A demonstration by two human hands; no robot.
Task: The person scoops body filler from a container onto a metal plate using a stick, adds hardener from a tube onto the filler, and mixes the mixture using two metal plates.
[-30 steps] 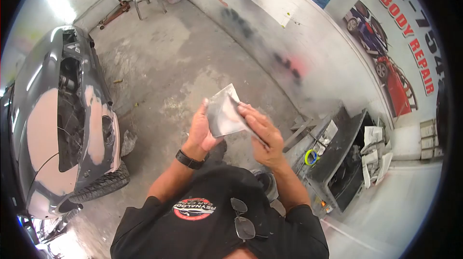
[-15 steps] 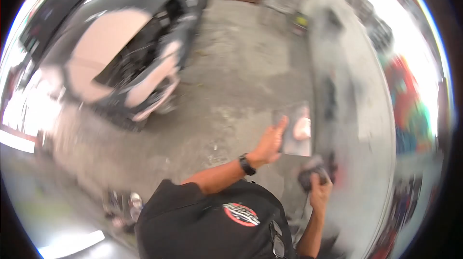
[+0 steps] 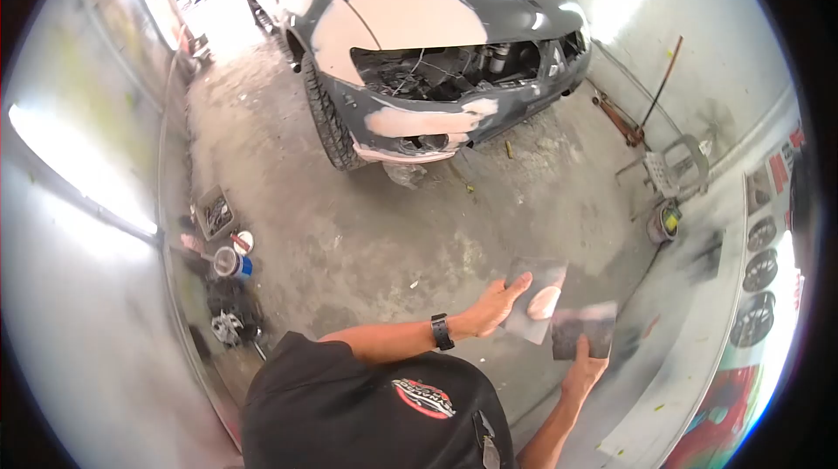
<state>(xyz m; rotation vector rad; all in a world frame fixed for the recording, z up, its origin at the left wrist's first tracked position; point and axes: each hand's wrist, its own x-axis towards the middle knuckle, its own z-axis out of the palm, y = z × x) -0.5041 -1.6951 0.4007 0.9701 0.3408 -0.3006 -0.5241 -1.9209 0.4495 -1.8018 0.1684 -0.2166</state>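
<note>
My left hand (image 3: 496, 306) grips a flat grey board (image 3: 527, 326) by its left edge, thumb on top. A mound of pinkish paste (image 3: 544, 302) lies on the board. Just right of it, my right hand (image 3: 583, 369) holds a dark rectangular spreader (image 3: 583, 329) with a lighter upper edge, fingers partly hidden beneath. The board and the spreader are close together. Ahead stands a dark car (image 3: 428, 111) with pinkish patches on its hood and bumper and an open headlight gap.
Left on the floor are a tray of tools (image 3: 216, 213), a white and blue tub (image 3: 232, 263) and a dark machine (image 3: 232, 307). To the right are a metal chair (image 3: 668, 174), a bucket (image 3: 663, 223) and a red floor jack (image 3: 619, 122).
The view has swung right, so the car now sits ahead rather than at the left. The spreader has come up beside the board and shows its flat face.
</note>
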